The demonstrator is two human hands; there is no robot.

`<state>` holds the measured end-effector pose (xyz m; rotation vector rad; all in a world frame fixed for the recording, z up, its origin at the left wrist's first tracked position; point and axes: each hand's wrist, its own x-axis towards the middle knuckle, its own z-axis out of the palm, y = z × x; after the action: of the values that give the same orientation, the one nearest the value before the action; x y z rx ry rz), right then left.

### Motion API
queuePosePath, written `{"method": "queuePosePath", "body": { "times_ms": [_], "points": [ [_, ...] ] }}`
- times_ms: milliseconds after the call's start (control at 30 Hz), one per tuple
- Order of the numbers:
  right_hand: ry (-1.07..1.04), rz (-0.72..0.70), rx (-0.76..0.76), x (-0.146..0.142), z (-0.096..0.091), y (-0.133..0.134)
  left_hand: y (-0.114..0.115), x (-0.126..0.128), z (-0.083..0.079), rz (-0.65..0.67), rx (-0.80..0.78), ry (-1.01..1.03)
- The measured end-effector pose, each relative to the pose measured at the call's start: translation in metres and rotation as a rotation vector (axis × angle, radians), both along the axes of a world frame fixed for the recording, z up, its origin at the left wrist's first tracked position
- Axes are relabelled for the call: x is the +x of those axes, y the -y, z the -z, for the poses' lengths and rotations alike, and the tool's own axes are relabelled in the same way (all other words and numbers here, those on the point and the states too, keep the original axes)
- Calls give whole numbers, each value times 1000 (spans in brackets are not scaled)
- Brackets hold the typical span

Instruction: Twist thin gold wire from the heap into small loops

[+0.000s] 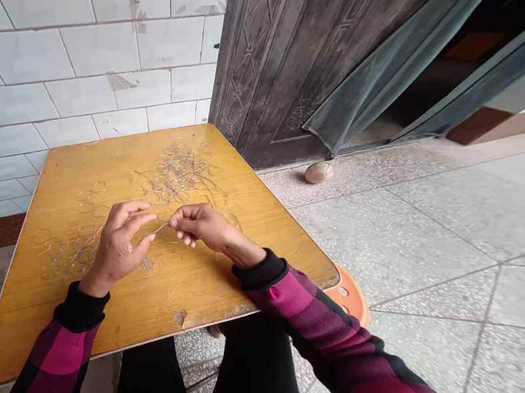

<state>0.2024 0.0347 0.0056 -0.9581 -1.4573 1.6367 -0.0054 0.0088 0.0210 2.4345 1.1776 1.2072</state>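
Note:
A thin, shiny wire loop (161, 228) is pinched between the thumb and forefinger of my right hand (201, 226), above the middle of the table. One end of it points left toward my left hand (122, 240). That hand's fingers are spread, with the thumb apart from the forefinger and close to the wire end; whether they touch is too fine to make out. Beyond my hands lies a tangled heap of similar wire loops (180, 172). A second, looser group of wire loops (69, 252) is on the left, partly hidden behind my left hand.
The wooden table (197, 286) has chipped patches near its front edge. A white tiled wall (66, 95) stands behind it. An orange stool (354, 295) shows under the right corner. To the right are a dark carved door (268, 53), a curtain (372, 69) and a round stone (318, 172) on the floor.

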Motion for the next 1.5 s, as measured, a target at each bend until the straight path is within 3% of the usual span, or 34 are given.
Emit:
{"method": "queuePosePath", "body": {
  "times_ms": [100, 233, 333, 433, 500, 567, 667, 733, 900, 1067, 1167, 1267, 1500],
  "points": [
    [-41, -16, -109, 1, 0, -2, 1, 2, 2, 32, 143, -147],
    [-18, -83, -185, 0, 1, -2, -1, 3, 9, 31, 153, -230],
    [-2, -108, -194, 0, 1, -2, -1, 4, 11, 40, 112, -209],
    [-5, -120, -158, 0, 1, -1, 0, 6, 8, 32, 58, -65],
    [18, -111, -78, 0, 1, 0, 0, 4, 6, 28, -44, 78],
    [82, -89, 60, 0, 0, 1, 0, -1, 3, 75, -251, 210],
    [233, -73, 323, 2, -1, 3, -1, -13, -2, 270, -645, 284],
    [322, -82, 478, 4, -2, 4, -2, -18, -5, 356, -805, 242],
    [386, -135, 732, 4, -3, 6, -5, -12, -3, 239, -889, -14],
    [421, -179, 854, 2, -2, 6, -6, -5, -4, 284, -911, -141],
    [435, -183, 831, 3, -2, 8, -5, -3, -3, 271, -889, -121],
    [392, -153, 715, 4, -2, 8, -5, -3, -1, 243, -819, -30],
    [29, -111, 395, 5, -1, 2, -10, -8, 4, 81, -717, 331]
  ]
}}
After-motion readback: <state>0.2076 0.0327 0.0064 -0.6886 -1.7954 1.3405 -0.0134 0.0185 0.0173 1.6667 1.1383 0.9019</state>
